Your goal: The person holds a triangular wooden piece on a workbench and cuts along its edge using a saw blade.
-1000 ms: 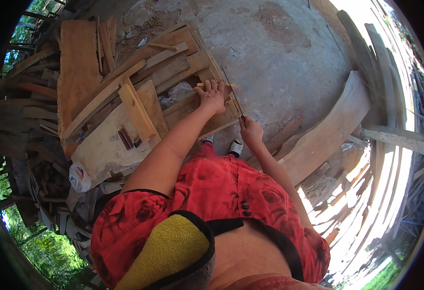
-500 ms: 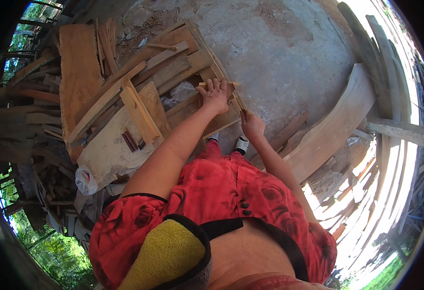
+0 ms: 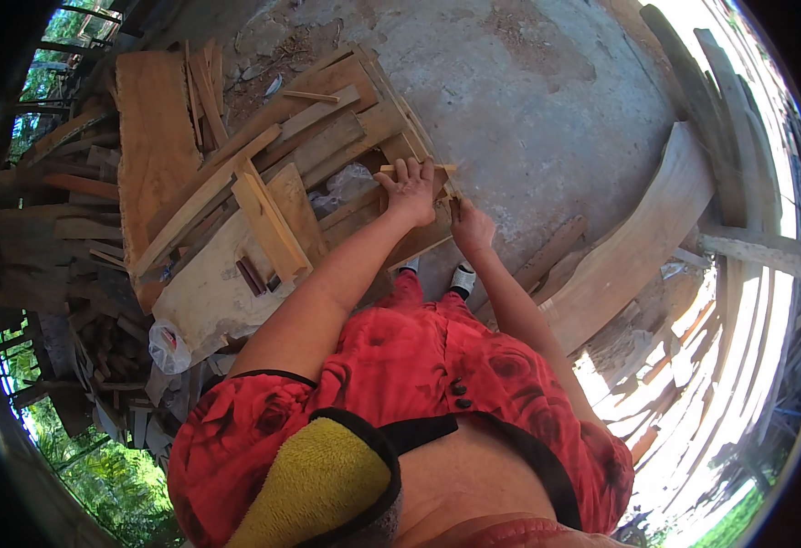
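My left hand point(image 3: 409, 195) lies with its fingers stretched out over a short, pale wooden strip point(image 3: 446, 168) at the right end of a low, plank-covered wooden work surface point(image 3: 384, 121). The strip's tip sticks out to the right beyond the fingers. Just to the right and a little nearer, my right hand point(image 3: 473, 227) is closed, its fingertips at the work surface's right edge. What it pinches is too small and covered to make out. A crumpled clear plastic bag point(image 3: 346, 183) sits left of my left hand, among the boards.
Loose planks point(image 3: 268, 224) and a wide slab point(image 3: 156, 137) lie to the left, beside scrap wood point(image 3: 99, 338). Another clear bag point(image 3: 169, 349) hangs at the near left. On the right, a long curved board point(image 3: 633, 237) leans by wooden posts point(image 3: 725, 119). Concrete floor point(image 3: 528, 110) stretches ahead.
My right hand has moved slightly forward and left along the edge, closer to my left hand. My left hand stays on the strip. The whole view has shifted a little.
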A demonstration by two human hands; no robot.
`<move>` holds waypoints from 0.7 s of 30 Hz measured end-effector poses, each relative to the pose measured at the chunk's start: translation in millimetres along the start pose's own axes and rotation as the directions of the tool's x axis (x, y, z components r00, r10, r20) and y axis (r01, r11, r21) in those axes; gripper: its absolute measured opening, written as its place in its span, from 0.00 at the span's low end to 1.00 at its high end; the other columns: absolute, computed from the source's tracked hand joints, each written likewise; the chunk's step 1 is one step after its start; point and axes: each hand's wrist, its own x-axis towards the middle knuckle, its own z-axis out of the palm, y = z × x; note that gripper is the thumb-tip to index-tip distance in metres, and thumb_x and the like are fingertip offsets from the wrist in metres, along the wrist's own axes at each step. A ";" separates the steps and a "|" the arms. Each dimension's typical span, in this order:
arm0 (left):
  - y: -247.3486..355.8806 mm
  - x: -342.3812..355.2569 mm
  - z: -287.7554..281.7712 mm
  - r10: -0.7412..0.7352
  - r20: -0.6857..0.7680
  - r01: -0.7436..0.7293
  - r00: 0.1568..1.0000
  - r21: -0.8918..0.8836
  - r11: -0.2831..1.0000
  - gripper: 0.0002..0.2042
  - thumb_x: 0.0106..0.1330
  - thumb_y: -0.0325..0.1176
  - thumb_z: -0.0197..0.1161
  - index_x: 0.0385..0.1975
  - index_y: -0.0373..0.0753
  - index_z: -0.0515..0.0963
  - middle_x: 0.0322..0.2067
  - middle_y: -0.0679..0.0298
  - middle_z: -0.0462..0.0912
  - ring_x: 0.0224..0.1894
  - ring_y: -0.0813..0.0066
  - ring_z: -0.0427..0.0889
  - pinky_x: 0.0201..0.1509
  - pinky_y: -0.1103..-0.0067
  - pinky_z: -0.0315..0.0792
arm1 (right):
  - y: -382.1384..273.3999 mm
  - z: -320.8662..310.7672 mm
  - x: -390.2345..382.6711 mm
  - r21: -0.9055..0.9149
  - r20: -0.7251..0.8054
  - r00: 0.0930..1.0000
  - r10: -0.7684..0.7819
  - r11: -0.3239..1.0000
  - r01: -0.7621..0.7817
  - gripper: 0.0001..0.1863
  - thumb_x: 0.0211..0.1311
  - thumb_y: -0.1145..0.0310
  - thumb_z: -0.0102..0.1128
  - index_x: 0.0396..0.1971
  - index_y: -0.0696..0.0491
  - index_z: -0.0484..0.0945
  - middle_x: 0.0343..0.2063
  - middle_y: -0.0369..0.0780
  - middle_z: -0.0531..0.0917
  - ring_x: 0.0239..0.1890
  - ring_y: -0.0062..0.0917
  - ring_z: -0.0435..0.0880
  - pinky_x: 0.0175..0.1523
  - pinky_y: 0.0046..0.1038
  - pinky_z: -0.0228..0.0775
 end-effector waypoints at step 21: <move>-1.9 2.0 6.9 0.004 0.006 -0.005 1.000 0.033 0.999 0.49 0.43 0.36 0.69 0.65 0.41 0.45 0.61 0.53 0.52 0.66 0.51 0.46 0.57 0.37 0.46 | 8.6 -7.2 -18.7 -0.014 0.094 0.995 0.030 0.999 -0.029 0.16 0.63 0.54 0.47 0.29 0.51 0.73 0.20 0.49 0.79 0.25 0.46 0.80 0.29 0.46 0.69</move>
